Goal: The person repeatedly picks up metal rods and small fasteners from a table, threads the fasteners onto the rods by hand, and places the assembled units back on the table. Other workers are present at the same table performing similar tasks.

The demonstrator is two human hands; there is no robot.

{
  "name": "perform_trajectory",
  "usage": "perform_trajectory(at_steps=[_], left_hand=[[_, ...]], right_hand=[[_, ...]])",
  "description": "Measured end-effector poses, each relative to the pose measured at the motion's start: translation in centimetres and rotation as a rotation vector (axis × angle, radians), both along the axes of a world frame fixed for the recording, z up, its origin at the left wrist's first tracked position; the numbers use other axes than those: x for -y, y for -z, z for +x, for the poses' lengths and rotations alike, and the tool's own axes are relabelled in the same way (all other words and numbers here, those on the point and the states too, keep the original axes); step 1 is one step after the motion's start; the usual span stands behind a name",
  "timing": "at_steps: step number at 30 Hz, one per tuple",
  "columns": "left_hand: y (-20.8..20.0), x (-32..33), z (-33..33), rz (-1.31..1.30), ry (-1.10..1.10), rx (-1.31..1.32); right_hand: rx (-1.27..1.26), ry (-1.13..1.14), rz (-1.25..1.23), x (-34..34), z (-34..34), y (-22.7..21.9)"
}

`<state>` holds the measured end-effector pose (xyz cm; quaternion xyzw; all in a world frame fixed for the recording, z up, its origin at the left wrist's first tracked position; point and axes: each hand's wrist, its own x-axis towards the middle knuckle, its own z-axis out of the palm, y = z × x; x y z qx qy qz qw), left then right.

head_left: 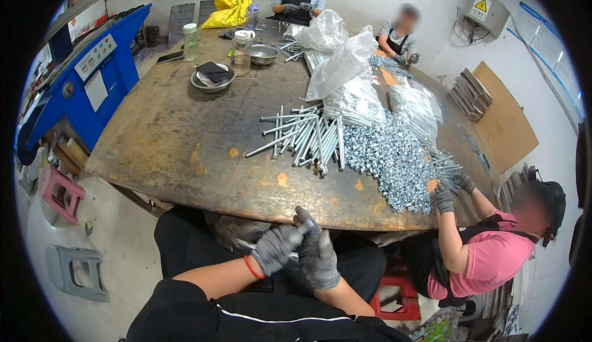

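Note:
Over my lap, just off the table's near edge, my left hand point(275, 249) and my right hand point(319, 259) meet, both in grey work gloves. Their fingers are closed and pressed together, right against left. A bit of shiny metal shows beneath and between them, but I cannot make out what they hold. On the table point(160, 151) ahead lies a loose pile of long silver bolts point(302, 133). To its right spreads a large heap of small silver nuts point(394, 163).
Clear plastic bags point(354, 98) of bolts lie behind the nuts. Bowls point(213, 82), a jar point(241, 52) and a green bottle point(190, 43) stand far left. A person in pink point(493, 252) works at right; two others sit across. Stools point(77, 273) stand on the left floor.

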<state>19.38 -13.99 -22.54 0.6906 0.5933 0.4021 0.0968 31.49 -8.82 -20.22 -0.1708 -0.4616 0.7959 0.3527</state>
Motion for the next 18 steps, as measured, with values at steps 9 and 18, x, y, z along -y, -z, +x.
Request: perform_trajectory(at_steps=[9,18], left_hand=[[1.5,1.0,-3.0,-0.471,0.264,0.600],[1.4,-0.4,-0.9,-0.615,0.466,0.609]], right_hand=[[0.599,0.248,0.957,-2.0,3.2,2.0],[0.547,-0.104,0.669,-2.4,6.5,3.3]])
